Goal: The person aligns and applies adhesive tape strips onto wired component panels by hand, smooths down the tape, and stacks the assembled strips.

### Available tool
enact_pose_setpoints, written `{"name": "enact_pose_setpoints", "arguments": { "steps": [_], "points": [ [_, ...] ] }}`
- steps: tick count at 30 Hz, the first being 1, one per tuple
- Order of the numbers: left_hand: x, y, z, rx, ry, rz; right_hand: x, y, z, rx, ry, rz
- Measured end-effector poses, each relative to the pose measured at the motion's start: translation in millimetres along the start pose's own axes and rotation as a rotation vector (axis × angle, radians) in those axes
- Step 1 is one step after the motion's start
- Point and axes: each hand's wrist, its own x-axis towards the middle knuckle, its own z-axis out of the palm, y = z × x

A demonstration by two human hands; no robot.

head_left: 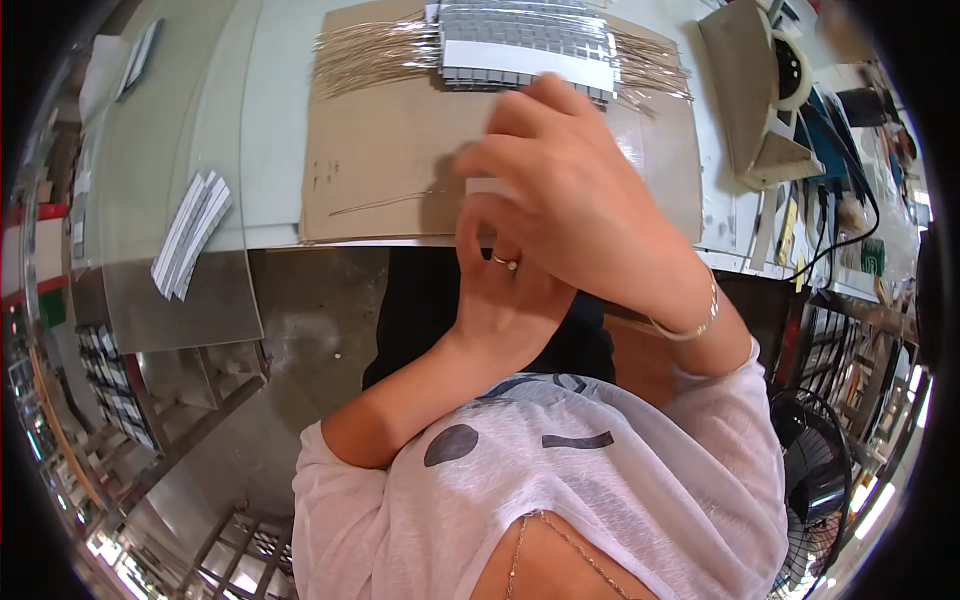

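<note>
My two hands are close together over the front edge of the cardboard sheet (390, 150). My left hand (510, 290), with a ring on one finger, is curled closed around a small white strip (488, 186), mostly hidden. A thin brown wire (380, 203) runs leftward from beside the strip over the cardboard; whether they are joined is unclear. Crossing above it, my right hand (565, 165) has bent fingers near the strip, and their tips are partly hidden. Beyond the hands lies a stack of grey-and-white strips (525, 55) with brown wires (370, 60) fanning out on both sides.
A tape dispenser (745, 100) stands at the table's right. On the left, loose grey-and-white strips (190, 235) lie on a glass sheet (225, 315) overhanging the front edge. A fan (810, 460) is at lower right, a stool (245, 555) at lower left.
</note>
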Motion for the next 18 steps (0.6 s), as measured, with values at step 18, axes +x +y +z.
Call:
{"name": "enact_pose_setpoints", "arguments": {
  "steps": [18],
  "points": [
    [10, 0, 0, -0.029, 0.135, 0.023, -66, 21, -22, 0.194, 0.191, 0.492]
  ]
}}
